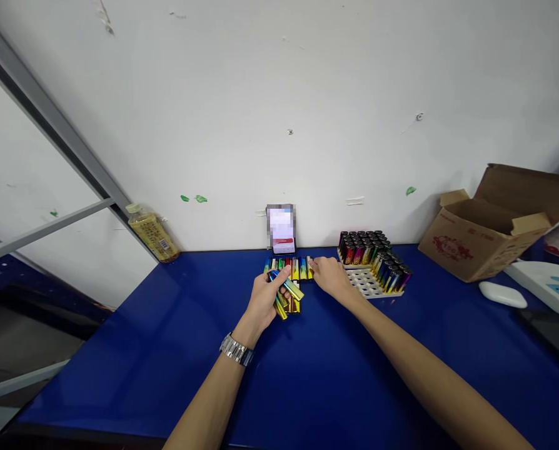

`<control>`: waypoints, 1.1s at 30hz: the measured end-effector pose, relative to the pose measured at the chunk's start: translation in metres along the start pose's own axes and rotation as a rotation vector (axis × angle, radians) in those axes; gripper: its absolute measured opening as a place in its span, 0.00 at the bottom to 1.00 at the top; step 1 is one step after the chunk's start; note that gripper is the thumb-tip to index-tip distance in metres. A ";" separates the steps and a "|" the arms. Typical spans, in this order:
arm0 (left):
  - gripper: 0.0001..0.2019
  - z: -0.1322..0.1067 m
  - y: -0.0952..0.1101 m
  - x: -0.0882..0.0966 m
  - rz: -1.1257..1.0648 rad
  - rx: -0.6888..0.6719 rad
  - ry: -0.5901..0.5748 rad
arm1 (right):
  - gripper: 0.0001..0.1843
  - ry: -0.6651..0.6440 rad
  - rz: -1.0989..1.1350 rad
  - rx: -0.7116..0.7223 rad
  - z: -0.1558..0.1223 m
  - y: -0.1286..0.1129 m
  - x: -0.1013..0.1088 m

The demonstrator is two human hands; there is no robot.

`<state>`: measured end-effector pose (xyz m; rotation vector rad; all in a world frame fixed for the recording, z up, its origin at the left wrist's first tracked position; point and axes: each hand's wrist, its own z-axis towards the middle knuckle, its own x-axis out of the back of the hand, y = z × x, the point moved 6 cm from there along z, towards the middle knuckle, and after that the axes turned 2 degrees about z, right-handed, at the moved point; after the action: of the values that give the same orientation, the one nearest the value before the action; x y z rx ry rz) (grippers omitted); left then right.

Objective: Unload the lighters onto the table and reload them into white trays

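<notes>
My left hand is closed around several slim, shiny colour-gradient sticks, blue to yellow, which fan out below its fingers; their exact kind I cannot tell. Behind it, a row of similar sticks in blue, green, red and yellow lies on the table. At the right end of this row, my right hand has its fingertips pinched on one stick. Below the row, more gold sticks lie partly hidden by my left hand.
A white holed tray holds many upright black-topped coloured cylinders. A lit phone leans against the wall behind the row. An open cardboard box, white case and power strip sit right; a bottle stands left.
</notes>
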<state>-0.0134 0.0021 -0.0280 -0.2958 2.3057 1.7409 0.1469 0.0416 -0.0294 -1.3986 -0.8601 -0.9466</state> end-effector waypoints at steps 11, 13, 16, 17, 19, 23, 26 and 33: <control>0.23 0.006 -0.006 0.000 -0.060 -0.058 -0.029 | 0.25 -0.387 0.757 0.488 -0.036 -0.038 0.007; 0.24 0.005 -0.006 -0.002 -0.060 -0.066 -0.032 | 0.24 -0.400 0.804 0.498 -0.038 -0.040 0.007; 0.24 0.004 -0.005 -0.004 -0.080 -0.078 -0.041 | 0.23 -0.311 0.769 0.480 -0.033 -0.036 0.006; 0.24 0.003 -0.004 -0.005 -0.095 -0.079 -0.046 | 0.22 -0.244 0.739 0.429 -0.029 -0.031 0.007; 0.23 0.002 -0.002 -0.006 -0.121 -0.071 -0.054 | 0.21 -0.099 0.642 0.273 -0.019 -0.016 0.010; 0.21 0.000 -0.001 -0.008 -0.116 -0.025 -0.049 | 0.22 -0.041 0.312 0.004 -0.007 0.009 0.012; 0.18 -0.002 -0.001 -0.009 -0.102 0.004 -0.053 | 0.20 -0.064 0.185 -0.053 -0.002 0.013 0.012; 0.10 -0.003 -0.003 -0.010 -0.090 0.059 -0.065 | 0.15 -0.028 0.025 -0.090 0.001 0.010 0.005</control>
<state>-0.0029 -0.0017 -0.0265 -0.3222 2.2567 1.6130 0.1584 0.0419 -0.0290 -1.4997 -0.8274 -0.9590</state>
